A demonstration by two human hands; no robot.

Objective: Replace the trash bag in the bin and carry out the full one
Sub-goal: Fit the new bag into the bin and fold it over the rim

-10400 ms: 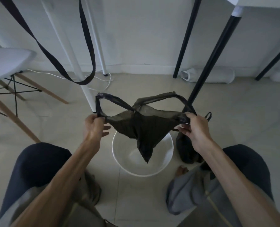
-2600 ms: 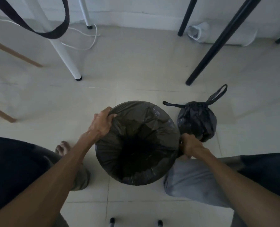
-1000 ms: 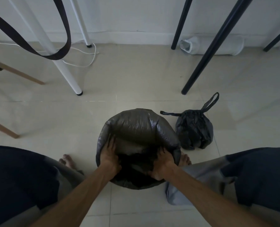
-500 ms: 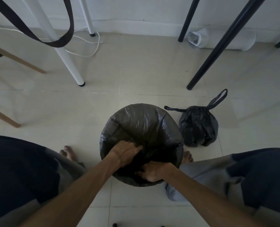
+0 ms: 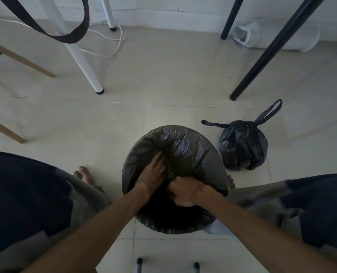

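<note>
The round bin stands on the tiled floor between my knees, fully covered by a fresh dark trash bag [image 5: 191, 146] stretched over its rim. Both my hands are down inside its mouth. My left hand [image 5: 153, 172] lies flat, fingers spread, pressing the plastic against the inner far wall. My right hand [image 5: 183, 191] is closed in a fist around a fold of the liner near the middle. The full black bag [image 5: 242, 144], tied with two handle loops sticking out, sits on the floor just right of the bin.
A white table leg [image 5: 81, 56] and a black table leg [image 5: 266, 54] stand beyond the bin. A black strap [image 5: 51, 34] hangs at upper left above a white cable [image 5: 112, 50]. Wooden chair legs [image 5: 20, 58] are at left. A toppled white container [image 5: 242, 35] lies by the wall.
Over ten seconds the new bag went from held open above the white bin to stretched over its rim. In the last second my hands shifted inside; my right closed on a fold.
</note>
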